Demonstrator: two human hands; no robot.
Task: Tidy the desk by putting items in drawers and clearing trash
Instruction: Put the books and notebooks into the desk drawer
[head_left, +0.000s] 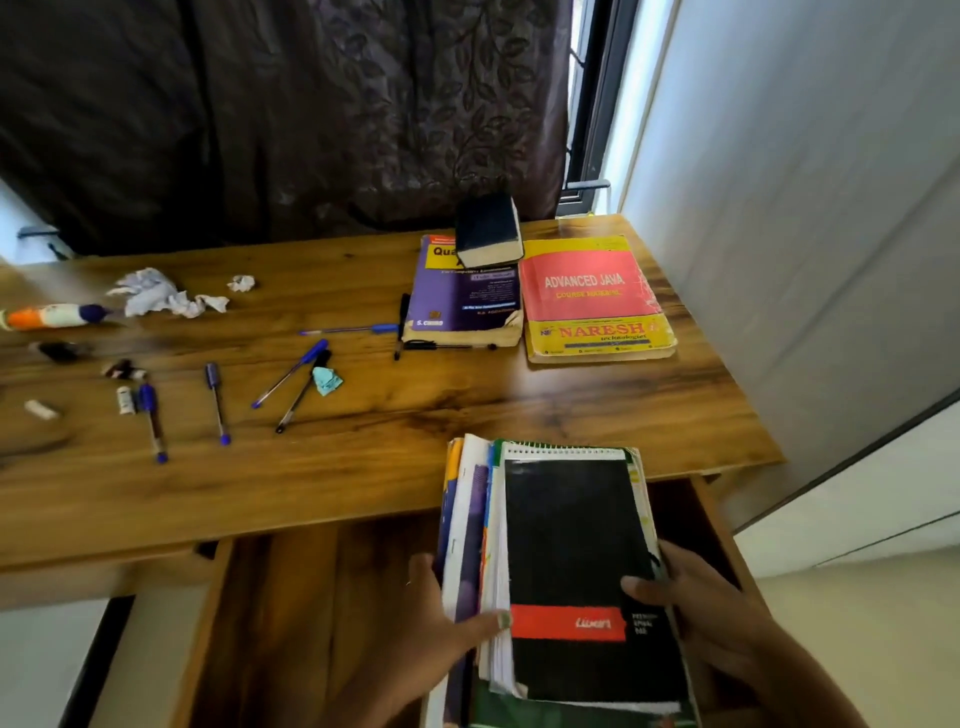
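Black-covered notebook stack clamped between left hand and right hand.

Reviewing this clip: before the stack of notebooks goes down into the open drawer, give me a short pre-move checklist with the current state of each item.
1. Drawer open: ok, pulled out below the desk edge.
2. Visible drawer floor bare: ok; the part under the stack cannot tell.
3. Stack of notebooks held on both sides: ok, left hand and right hand grip it.
4. Stack squared up: not ok, inner pages and covers fan out on the left.
5. Stack clear of the desk edge: cannot tell, its far end overlaps the edge from this view.
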